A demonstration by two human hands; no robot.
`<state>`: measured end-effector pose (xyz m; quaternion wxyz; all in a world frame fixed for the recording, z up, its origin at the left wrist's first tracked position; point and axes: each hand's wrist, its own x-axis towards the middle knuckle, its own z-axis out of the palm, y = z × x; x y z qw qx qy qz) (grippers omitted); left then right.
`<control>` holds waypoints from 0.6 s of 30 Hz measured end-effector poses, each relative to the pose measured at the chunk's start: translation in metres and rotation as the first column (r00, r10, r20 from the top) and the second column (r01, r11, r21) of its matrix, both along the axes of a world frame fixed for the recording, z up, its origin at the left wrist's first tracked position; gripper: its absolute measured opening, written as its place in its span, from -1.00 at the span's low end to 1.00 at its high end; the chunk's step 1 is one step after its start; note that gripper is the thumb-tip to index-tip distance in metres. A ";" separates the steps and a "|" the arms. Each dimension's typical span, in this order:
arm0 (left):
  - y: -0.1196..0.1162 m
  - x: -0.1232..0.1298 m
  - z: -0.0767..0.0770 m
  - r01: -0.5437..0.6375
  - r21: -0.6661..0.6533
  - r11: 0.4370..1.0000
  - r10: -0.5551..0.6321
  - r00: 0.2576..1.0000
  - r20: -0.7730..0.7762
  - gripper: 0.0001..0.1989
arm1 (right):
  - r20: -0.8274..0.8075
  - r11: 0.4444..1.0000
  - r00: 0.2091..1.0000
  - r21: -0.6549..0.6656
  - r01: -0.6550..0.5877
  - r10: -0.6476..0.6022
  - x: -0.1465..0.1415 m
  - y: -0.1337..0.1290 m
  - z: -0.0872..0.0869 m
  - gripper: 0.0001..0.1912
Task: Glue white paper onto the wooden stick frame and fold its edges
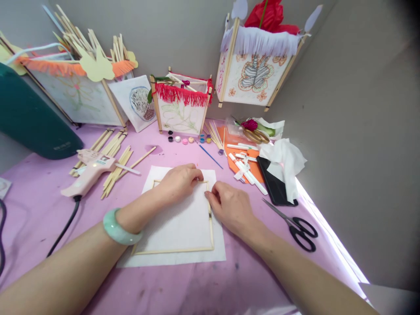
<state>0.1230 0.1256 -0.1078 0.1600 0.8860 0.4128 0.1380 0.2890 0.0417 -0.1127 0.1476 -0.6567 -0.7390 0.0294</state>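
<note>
1. Thin, pale, rectangular wooden-stick frame [179,250] – seen from the head – lies flat on a white sheet [177,223] over a purple table cover [183,284].
2. Around it: a pink glue gun [95,168] to the left, a slim blue paintbrush [210,156] beyond, black-handled scissors [292,223] to the right; the left forearm [82,251] hides much of its left side.
3. Left hand [175,183], fingers curled, is at the far edge; right hand [232,205], thumb near forefinger, is at the right edge – whether either grips is unclear.
4. A dark mark shows on the frame's right stick.
</note>
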 end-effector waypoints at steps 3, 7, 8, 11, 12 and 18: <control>0.000 0.000 0.000 0.005 0.011 1.000 -0.005 1.000 -0.006 -0.77 | 0.016 1.000 1.000 0.005 -0.003 0.003 -0.001 0.000 0.000 -0.81; -0.001 -0.001 -0.001 0.013 0.020 1.000 -0.013 1.000 -0.009 -0.77 | 0.029 1.000 1.000 0.011 -0.002 0.002 -0.001 -0.002 0.000 -0.82; -0.001 -0.001 -0.002 0.014 0.022 1.000 -0.014 1.000 -0.007 -0.77 | 0.031 1.000 1.000 0.010 -0.002 0.002 -0.001 -0.002 0.000 -0.82; 0.000 -0.001 -0.003 0.013 0.024 1.000 -0.013 1.000 0.003 -0.78 | 0.031 1.000 1.000 0.004 -0.002 0.001 -0.002 -0.002 0.001 -0.81; 0.001 -0.001 -0.003 0.012 0.024 1.000 -0.012 1.000 0.006 -0.78 | 0.033 1.000 0.999 0.002 -0.002 0.002 -0.002 -0.002 0.001 -0.81; 0.001 0.000 -0.004 0.011 0.022 1.000 -0.011 1.000 0.006 -0.78 | 0.053 1.000 0.999 -0.018 0.010 -0.009 -0.003 -0.001 0.002 -0.80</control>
